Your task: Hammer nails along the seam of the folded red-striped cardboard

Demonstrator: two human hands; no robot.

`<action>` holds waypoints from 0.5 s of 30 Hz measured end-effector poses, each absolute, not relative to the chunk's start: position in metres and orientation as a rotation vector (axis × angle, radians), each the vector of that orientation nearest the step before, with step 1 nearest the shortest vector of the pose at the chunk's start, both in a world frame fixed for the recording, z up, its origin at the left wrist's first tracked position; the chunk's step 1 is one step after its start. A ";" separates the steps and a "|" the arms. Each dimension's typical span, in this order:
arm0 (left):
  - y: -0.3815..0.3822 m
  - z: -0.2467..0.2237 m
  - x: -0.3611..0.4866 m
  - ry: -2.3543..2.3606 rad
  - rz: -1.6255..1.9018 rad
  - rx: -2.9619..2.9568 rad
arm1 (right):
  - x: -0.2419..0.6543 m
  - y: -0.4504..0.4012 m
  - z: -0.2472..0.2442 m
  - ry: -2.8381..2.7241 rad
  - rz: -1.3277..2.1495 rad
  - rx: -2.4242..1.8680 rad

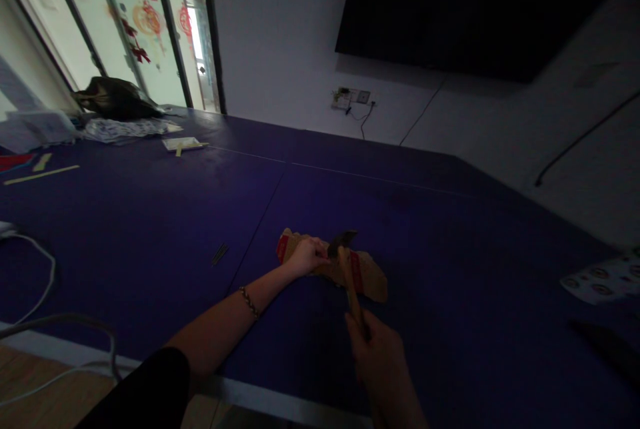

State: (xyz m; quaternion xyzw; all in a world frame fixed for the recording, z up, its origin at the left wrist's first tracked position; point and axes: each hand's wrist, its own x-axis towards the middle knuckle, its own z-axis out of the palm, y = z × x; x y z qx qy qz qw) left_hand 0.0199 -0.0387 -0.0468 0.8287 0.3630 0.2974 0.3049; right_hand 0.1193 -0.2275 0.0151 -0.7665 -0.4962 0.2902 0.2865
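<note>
Cardboard (373, 275) (red markings (357, 271) unreadable)

Clock directions are taken from the cardboard piece (375, 279) on the bench (440, 229). Overhead access to it is obstructed: the left hand (306, 255) covers part, and the hammer (350, 280) crosses it. The left forearm blocks approach at 7 to 8 o'clock, the right hand (383, 352) at 5. Open passage runs from 12 to 3 o'clock, bounded by the wall (280, 29) and a printed sheet (603, 280). Low obstacles: thin dark rods (220, 253) at 9, white tray (173, 143) at 10.
</note>
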 end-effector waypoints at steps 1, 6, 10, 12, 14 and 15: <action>-0.039 -0.047 0.020 0.965 0.782 2.195 | 0.119 -0.227 0.015 -1.331 0.758 -2.055; -0.037 -0.048 0.022 0.984 0.753 2.193 | 0.120 -0.226 0.014 -1.363 0.696 -2.052; -0.036 -0.047 0.022 1.002 0.727 2.196 | 0.120 -0.226 0.012 -1.426 0.679 -2.064; -0.036 -0.046 0.022 1.015 0.717 2.198 | 0.121 -0.228 0.013 -1.376 0.721 -2.071; -0.038 -0.045 0.022 1.031 0.710 2.201 | 0.125 -0.232 0.017 -1.313 0.750 -2.057; -0.038 -0.044 0.022 1.041 0.709 2.203 | 0.127 -0.234 0.019 -1.281 0.751 -2.047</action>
